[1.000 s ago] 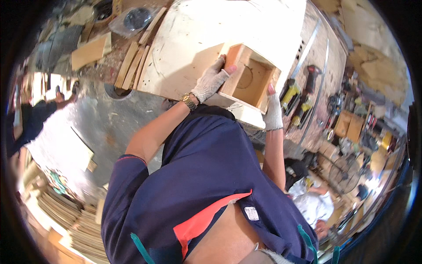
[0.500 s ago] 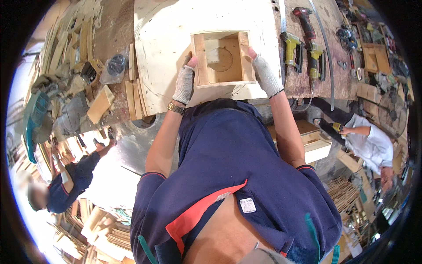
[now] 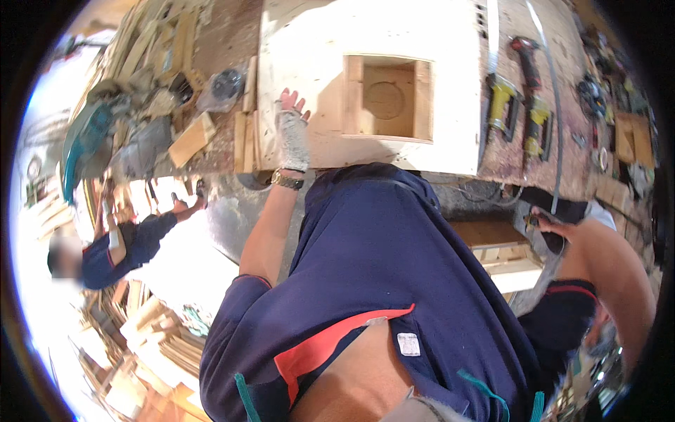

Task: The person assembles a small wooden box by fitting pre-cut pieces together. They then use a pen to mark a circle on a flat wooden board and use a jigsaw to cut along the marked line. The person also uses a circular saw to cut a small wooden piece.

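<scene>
While an open wooden box [image 3: 389,102] sits on the pale board [image 3: 455,84], the left hand [image 3: 292,133] is over that board's left side, fingers spread and empty; the right hand's fingers I cannot tell.

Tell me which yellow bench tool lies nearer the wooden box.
The left yellow tool; the other yellow tool lies farther right of the wooden box.

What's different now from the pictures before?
The left hand let go of the wooden box and moved left, its fingers now open over the white board. The right hand let go too: the right arm swung out to the right, and that hand is out of sight. The box, yellow tools and red-and-black tool stayed put.
</scene>
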Tool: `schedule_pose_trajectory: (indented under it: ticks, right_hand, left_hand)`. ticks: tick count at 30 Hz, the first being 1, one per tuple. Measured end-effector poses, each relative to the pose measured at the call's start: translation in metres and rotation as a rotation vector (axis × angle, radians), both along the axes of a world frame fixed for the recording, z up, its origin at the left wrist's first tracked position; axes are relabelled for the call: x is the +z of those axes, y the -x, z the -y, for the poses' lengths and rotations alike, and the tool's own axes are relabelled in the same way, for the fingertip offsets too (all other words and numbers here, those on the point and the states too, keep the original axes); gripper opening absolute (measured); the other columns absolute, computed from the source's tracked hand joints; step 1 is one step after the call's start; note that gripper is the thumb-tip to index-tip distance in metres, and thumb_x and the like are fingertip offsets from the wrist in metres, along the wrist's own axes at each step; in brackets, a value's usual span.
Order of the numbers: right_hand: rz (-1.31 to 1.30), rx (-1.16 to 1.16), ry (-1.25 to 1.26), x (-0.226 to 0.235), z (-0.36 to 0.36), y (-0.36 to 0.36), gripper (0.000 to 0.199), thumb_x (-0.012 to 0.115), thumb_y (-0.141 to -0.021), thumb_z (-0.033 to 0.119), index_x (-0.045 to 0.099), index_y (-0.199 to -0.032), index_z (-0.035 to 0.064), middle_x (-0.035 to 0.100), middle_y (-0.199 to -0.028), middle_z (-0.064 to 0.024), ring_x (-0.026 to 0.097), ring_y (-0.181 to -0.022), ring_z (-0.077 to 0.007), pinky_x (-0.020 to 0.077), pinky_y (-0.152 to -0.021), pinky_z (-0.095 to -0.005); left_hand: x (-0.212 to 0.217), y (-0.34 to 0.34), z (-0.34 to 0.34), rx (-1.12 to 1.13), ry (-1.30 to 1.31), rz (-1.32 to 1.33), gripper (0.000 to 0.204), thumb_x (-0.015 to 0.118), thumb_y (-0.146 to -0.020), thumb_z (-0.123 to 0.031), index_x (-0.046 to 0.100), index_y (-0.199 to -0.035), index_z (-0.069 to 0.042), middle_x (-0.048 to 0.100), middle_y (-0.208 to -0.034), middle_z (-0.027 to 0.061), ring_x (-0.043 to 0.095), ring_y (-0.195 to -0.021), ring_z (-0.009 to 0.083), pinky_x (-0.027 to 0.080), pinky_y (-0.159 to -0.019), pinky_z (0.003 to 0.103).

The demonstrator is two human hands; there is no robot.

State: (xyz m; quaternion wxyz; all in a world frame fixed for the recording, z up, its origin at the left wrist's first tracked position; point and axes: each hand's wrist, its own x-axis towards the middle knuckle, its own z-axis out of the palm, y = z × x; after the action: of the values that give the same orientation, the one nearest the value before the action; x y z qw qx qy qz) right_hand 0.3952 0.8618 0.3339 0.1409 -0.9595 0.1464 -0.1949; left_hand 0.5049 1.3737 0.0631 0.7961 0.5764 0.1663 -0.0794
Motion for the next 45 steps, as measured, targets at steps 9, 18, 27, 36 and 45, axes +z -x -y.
schedule_pose_trajectory:
  ticks: [9, 18, 27, 36, 45]
  right_hand:
    - [-0.533, 0.02, 0.268, -0.06, 0.056, 0.0, 0.045, 0.065, -0.107, 0.04, 0.07, -0.131, 0.0018, 0.07, -0.105, -0.0053, 0.064, -0.089, -0.0157, 0.0486, -0.075, -0.0308]
    - [-0.34, 0.058, 0.318, -0.035, 0.06, -0.043, 0.043, 0.067, -0.107, 0.036, 0.07, -0.13, 0.0001, 0.068, -0.096, -0.0042, 0.061, -0.079, -0.0136, 0.0462, -0.065, -0.029]
    - [0.2, 0.449, -0.16, 0.041, -0.092, -0.1, 0.04, 0.07, -0.106, 0.031, 0.07, -0.129, -0.0016, 0.066, -0.088, -0.0031, 0.059, -0.07, -0.0115, 0.0438, -0.055, -0.0271]
    - [-0.62, 0.513, -1.664, -0.086, -0.286, -0.073, 0.04, 0.061, -0.11, 0.047, 0.06, -0.099, 0.0086, 0.04, -0.057, 0.0044, 0.036, -0.038, -0.0069, 0.0305, -0.037, -0.0252]
    - [-0.595, 0.538, -1.101, -0.094, -0.253, -0.024, 0.03, 0.061, -0.11, 0.03, 0.069, -0.105, 0.0013, 0.054, -0.068, 0.0001, 0.051, -0.059, -0.01, 0.0407, -0.054, -0.0293]
  left_hand:
    - [-0.002, 0.054, -0.016, 0.247, 0.033, 0.039, 0.057, 0.048, -0.115, -0.049, 0.051, -0.158, -0.012, 0.057, -0.156, 0.0057, 0.057, -0.134, 0.0212, 0.041, -0.115, 0.039]
    - [0.033, 0.067, -0.015, 0.386, 0.056, 0.104, 0.057, 0.06, -0.112, -0.023, 0.042, -0.157, 0.006, 0.047, -0.16, 0.0133, 0.052, -0.142, 0.0178, 0.041, -0.122, 0.03]
    - [0.106, 0.05, 0.015, 0.256, 0.014, 0.393, 0.061, 0.068, -0.108, -0.034, 0.05, -0.155, 0.0, 0.064, -0.145, 0.0112, 0.059, -0.132, 0.0189, 0.044, -0.116, 0.034]
    - [0.166, 0.027, 0.056, -0.269, 0.33, 0.206, 0.045, 0.06, -0.112, -0.037, 0.058, -0.143, -0.005, 0.074, -0.128, 0.0115, 0.065, -0.102, 0.0113, 0.053, -0.093, 0.03]
    - [0.155, 0.029, 0.078, -0.076, -0.029, 0.226, 0.02, 0.053, -0.112, -0.022, 0.063, -0.107, -0.006, 0.078, -0.105, 0.0114, 0.069, -0.087, 0.0143, 0.055, -0.083, 0.031]
